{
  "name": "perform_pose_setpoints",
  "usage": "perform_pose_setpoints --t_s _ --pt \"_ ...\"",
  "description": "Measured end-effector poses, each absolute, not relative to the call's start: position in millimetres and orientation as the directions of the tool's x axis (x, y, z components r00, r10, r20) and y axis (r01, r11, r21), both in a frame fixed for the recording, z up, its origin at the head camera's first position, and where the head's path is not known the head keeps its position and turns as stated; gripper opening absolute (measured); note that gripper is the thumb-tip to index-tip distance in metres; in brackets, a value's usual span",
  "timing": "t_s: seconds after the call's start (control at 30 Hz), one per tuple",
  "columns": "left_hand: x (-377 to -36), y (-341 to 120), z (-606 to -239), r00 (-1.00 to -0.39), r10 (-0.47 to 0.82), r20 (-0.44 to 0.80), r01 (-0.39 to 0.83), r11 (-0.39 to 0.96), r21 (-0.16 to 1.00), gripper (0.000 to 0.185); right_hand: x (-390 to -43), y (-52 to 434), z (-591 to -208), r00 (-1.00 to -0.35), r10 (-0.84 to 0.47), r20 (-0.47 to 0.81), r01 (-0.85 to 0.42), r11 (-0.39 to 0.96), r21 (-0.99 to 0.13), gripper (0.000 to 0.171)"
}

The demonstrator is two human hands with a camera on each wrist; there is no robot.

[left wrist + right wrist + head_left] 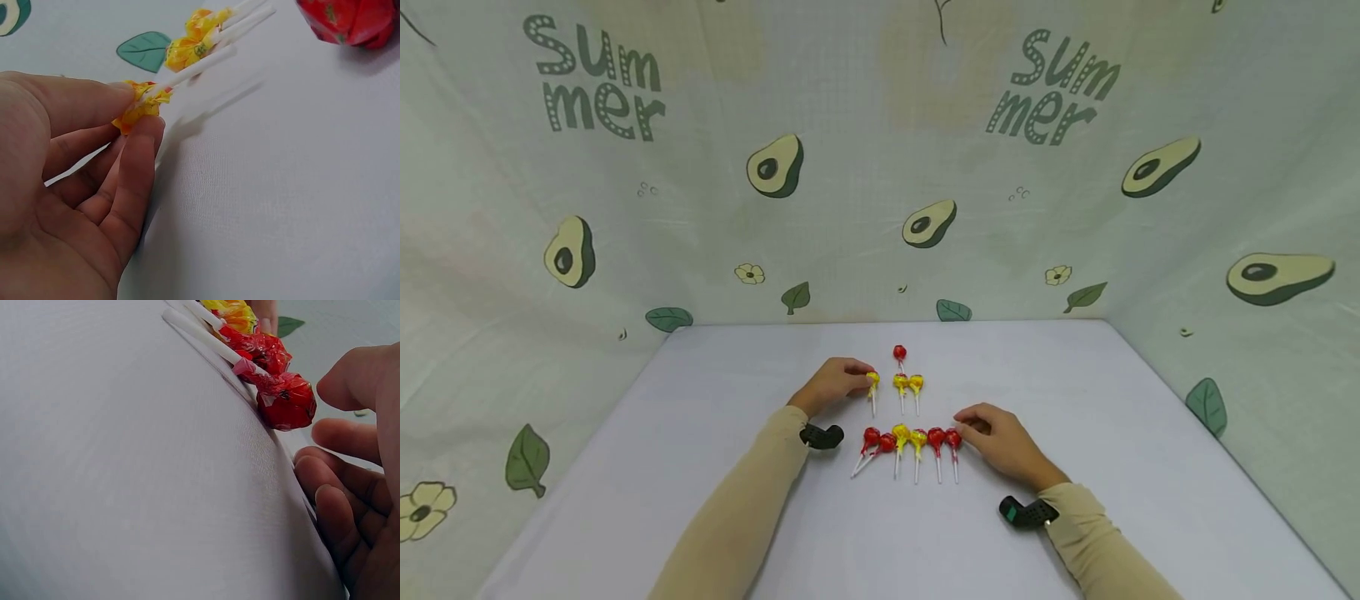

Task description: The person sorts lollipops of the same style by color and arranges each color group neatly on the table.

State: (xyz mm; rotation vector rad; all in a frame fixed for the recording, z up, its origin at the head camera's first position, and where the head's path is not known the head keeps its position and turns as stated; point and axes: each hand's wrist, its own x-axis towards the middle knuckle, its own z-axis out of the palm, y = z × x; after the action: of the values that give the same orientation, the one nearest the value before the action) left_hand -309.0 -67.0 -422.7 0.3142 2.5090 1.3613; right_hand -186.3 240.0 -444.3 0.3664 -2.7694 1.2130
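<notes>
My left hand [833, 385] pinches the head of a yellow lollipop [872, 379] between thumb and finger. The left wrist view shows this lollipop's wrapper [156, 99] at the fingertips, its white stick pointing away from the hand. Just right of it lie two yellow lollipops [901, 382], with a red lollipop [899, 352] behind them. My right hand [1006, 443] rests by the right end of a nearer row, fingers loosely bent. In the right wrist view, nothing is between thumb and fingers, and the end red lollipop [289, 406] sits just beyond the thumb tip.
The nearer row has red lollipops [871, 437] on the left, yellow ones [917, 438] in the middle and red ones [936, 437] on the right. Its two leftmost sticks slant. A white table [700, 400] meets a printed cloth backdrop [850, 275] behind and at both sides.
</notes>
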Motion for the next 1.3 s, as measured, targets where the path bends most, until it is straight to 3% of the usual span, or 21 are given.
perform_pose_setpoints --t_s 0.8,1.3 --pt "-315 -53 -420 -0.938 0.309 -0.157 0.040 0.548 0.836 0.022 -188 241 -445 -0.973 -0.156 0.173 -0.232 0.662 -0.713 0.018" --pt "-318 -50 -422 -0.929 0.344 -0.138 0.097 0.586 0.804 0.023 -189 240 -448 -0.968 -0.166 0.188 -0.251 0.663 -0.705 0.016"
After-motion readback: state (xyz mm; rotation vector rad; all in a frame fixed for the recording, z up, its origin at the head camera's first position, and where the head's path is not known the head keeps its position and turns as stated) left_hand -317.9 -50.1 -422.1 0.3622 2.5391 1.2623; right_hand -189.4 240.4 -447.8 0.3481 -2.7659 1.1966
